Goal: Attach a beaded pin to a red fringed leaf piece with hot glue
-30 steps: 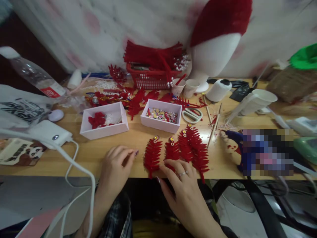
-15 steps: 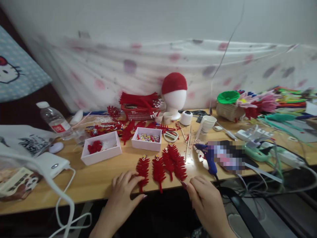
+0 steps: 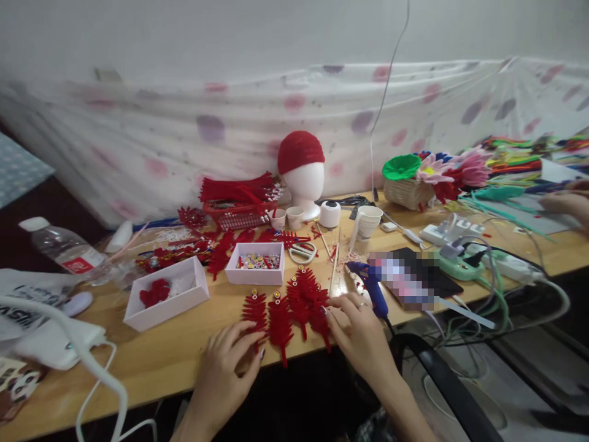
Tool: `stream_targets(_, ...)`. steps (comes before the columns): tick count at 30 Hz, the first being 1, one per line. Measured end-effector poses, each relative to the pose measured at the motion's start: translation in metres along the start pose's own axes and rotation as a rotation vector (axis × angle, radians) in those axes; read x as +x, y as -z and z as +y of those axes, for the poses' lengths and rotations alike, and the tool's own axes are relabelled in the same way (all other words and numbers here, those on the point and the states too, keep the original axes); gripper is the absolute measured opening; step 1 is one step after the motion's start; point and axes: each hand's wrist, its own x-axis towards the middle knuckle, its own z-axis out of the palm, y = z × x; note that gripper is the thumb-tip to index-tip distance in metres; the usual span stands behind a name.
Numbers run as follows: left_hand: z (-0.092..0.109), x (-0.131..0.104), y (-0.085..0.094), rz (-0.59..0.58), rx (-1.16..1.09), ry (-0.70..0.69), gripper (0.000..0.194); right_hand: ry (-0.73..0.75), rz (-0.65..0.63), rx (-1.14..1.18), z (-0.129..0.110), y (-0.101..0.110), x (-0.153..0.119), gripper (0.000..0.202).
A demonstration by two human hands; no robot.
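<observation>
Several red feather-shaped pieces with small round beads at their tops lie side by side near the table's front edge. My left hand is at the lower part of the leftmost red piece, its fingers apart and resting on it. Beside it lies another red piece, untouched. My right hand has its fingers spread over the right side of the rightmost red piece, the fingertips touching its edge. Behind them stands a white box of beads.
A white box with red fluff is at left, a blue glue gun at right. Behind are scissors, paper cups and a foam head. Another person's hand shows at the right edge.
The view has turned to the right. My right hand has moved forward onto the rightmost red piece and its fingers have spread. Another person's hand has come into view.
</observation>
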Motion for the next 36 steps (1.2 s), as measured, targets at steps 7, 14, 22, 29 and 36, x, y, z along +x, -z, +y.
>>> stream_targets(7, -0.002, 0.006, 0.005, 0.042, 0.07, -0.018, 0.021, -0.055, -0.009, 0.006, 0.004, -0.02, 0.01, 0.026)
stream_targets(14, -0.007, 0.007, -0.009, 0.229, 0.172, 0.142, 0.013, 0.008, 0.01, 0.003, 0.013, -0.027, 0.016, 0.034)
stream_targets(22, -0.016, 0.011, -0.006, 0.174, 0.233, 0.153, 0.018, 0.04, -0.092, 0.008, 0.016, -0.031, 0.015, 0.03)
stream_targets(29, -0.008, 0.012, -0.007, 0.22, 0.13, 0.261, 0.018, 0.066, -0.189, -0.086, 0.019, -0.034, 0.015, 0.025)
stream_targets(36, -0.008, 0.011, -0.003, 0.193, -0.078, 0.234, 0.015, 0.011, -0.278, -0.024, 0.011, -0.034, 0.024, 0.03)
